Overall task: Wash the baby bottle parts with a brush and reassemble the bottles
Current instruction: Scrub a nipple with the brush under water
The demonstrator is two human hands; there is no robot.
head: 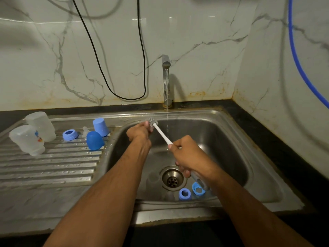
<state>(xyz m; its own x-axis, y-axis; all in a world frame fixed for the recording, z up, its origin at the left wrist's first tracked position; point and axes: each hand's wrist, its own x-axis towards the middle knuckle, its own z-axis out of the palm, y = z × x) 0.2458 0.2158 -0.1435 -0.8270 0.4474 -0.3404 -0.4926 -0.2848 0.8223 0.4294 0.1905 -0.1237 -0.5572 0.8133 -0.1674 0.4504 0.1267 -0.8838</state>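
Head view: you are working over the sink point(231, 125) with the tap point(166, 81) running a thin stream just right of your left hand point(139, 133). That hand is curling its fingers round a small part, too hidden to name, though a clear teat is a fair guess, and the bristle head of the brush point(161, 132) is sitting right at it. Your right hand point(188, 157) is gripping the brush handle low down, with the white shaft slanting up and left. To do this step well, keep twisting the bristles inside the part, not just across its rim, and shift it under the stream so the water carries loosened residue away. Loosen your left hand's grip enough to turn the part as you go. Two blue rings point(191, 191) are lying in the basin near the drain point(172, 178), likely unwashed. On the draining board point(44, 168) on the bench to your left, two clear bottles point(33, 133), a blue ring point(70, 134), a teat point(85, 131) and two blue caps point(98, 134) are waiting for reassembly.
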